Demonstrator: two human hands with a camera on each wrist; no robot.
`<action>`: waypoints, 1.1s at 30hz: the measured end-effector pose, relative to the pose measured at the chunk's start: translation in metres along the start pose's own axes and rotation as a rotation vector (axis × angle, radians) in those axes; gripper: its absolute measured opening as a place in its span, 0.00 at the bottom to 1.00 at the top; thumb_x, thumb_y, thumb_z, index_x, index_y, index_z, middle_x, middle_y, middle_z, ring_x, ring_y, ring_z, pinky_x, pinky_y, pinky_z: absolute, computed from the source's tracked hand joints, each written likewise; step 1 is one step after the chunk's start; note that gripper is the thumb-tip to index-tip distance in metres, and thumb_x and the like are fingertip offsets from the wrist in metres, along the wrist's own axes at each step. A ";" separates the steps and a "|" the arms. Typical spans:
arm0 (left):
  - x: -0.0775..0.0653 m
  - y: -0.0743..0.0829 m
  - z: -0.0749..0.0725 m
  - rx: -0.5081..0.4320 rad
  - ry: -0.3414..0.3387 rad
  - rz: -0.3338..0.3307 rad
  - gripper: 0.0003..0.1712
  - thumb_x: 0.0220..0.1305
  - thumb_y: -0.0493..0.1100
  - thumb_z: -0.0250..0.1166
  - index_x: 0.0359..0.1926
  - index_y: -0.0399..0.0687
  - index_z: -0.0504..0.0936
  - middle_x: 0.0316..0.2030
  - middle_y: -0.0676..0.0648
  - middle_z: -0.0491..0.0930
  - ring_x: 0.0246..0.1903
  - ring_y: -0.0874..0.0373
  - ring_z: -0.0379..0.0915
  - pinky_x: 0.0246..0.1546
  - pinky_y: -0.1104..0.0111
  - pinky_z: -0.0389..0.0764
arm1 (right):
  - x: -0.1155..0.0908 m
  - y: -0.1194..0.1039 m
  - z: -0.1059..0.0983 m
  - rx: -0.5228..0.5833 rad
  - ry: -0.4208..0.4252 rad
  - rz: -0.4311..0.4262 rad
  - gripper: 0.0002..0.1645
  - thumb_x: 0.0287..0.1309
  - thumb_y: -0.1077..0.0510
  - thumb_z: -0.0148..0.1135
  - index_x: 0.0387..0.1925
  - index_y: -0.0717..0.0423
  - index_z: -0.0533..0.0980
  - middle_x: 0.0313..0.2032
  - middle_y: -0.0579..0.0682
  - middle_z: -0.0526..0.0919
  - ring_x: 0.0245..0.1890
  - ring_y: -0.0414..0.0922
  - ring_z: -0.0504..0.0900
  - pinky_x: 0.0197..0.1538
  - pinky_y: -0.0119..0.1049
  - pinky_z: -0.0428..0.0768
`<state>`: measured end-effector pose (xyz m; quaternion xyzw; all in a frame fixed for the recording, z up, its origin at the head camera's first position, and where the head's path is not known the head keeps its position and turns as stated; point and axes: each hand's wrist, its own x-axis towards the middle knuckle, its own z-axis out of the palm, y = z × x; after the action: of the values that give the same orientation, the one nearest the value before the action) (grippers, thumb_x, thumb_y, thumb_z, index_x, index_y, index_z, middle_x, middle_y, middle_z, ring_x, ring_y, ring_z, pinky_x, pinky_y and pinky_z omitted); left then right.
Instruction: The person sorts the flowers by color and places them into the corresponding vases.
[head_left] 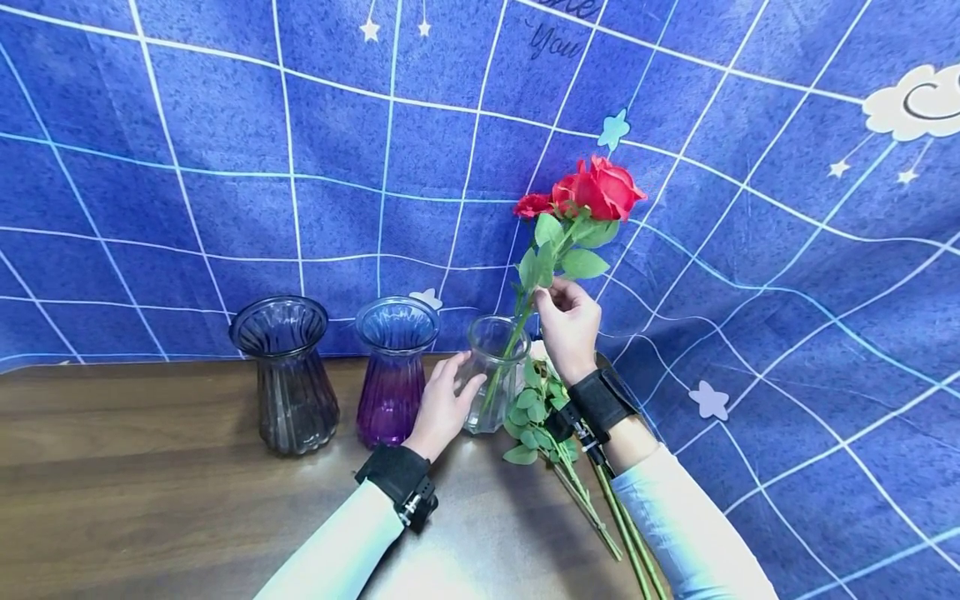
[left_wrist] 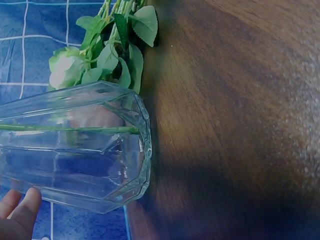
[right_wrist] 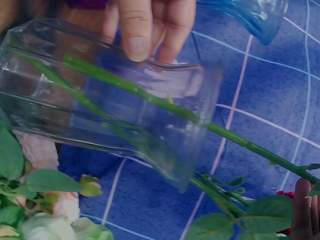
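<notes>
Dk grey ribbed vase (head_left: 296, 404) upright on brown wood-grain counter (head_left: 150, 475); blue-to-purple vase (head_left: 390, 400) near it, not touching. Bkgd: blue cloth (head_left: 225, 125) w/ wht grid lines, lavender star (head_left: 708, 401), wht cloud (head_left: 900, 112) upper R.

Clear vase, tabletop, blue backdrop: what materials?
Clear vase: probably glass, glossy; see-through faceted walls with highlights, though clear plastic is possible.
Tabletop: wood or wood-look laminate, slightly glossy; brown grain and bright glare.
Blue backdrop: likely fabric, fairly matte; its printed grid lines bend along soft folds.
</notes>
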<state>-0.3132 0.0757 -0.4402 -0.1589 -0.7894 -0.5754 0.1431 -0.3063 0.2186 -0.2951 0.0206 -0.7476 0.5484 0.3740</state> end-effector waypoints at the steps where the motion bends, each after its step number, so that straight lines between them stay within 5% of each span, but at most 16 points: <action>1: 0.000 0.000 0.000 0.000 0.001 0.003 0.26 0.63 0.46 0.62 0.59 0.40 0.71 0.55 0.39 0.72 0.54 0.48 0.74 0.53 0.62 0.79 | -0.001 0.002 0.001 -0.001 -0.003 0.006 0.10 0.52 0.67 0.59 0.36 0.68 0.80 0.24 0.53 0.82 0.19 0.28 0.75 0.25 0.19 0.72; 6: 0.000 0.000 -0.001 0.003 -0.005 0.003 0.26 0.63 0.46 0.62 0.59 0.40 0.71 0.55 0.38 0.72 0.54 0.47 0.74 0.53 0.62 0.79 | -0.005 0.010 0.004 0.008 -0.021 0.046 0.10 0.53 0.67 0.59 0.38 0.68 0.80 0.28 0.62 0.83 0.20 0.28 0.75 0.26 0.19 0.73; 13: 0.001 0.000 -0.001 0.023 -0.020 -0.013 0.27 0.63 0.48 0.61 0.60 0.41 0.70 0.56 0.39 0.72 0.54 0.47 0.74 0.53 0.61 0.79 | -0.011 0.020 0.006 -0.021 -0.034 0.094 0.10 0.53 0.64 0.60 0.37 0.65 0.81 0.26 0.55 0.82 0.20 0.29 0.75 0.27 0.20 0.73; 33: -0.001 0.001 0.000 0.041 -0.004 -0.012 0.26 0.63 0.48 0.62 0.59 0.42 0.71 0.55 0.39 0.72 0.52 0.47 0.76 0.51 0.60 0.80 | -0.019 0.037 0.009 -0.174 -0.180 0.145 0.10 0.52 0.62 0.61 0.35 0.63 0.82 0.28 0.58 0.85 0.22 0.31 0.77 0.29 0.22 0.75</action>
<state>-0.3120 0.0756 -0.4395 -0.1524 -0.8023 -0.5596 0.1414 -0.3137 0.2190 -0.3374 -0.0170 -0.8224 0.5031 0.2650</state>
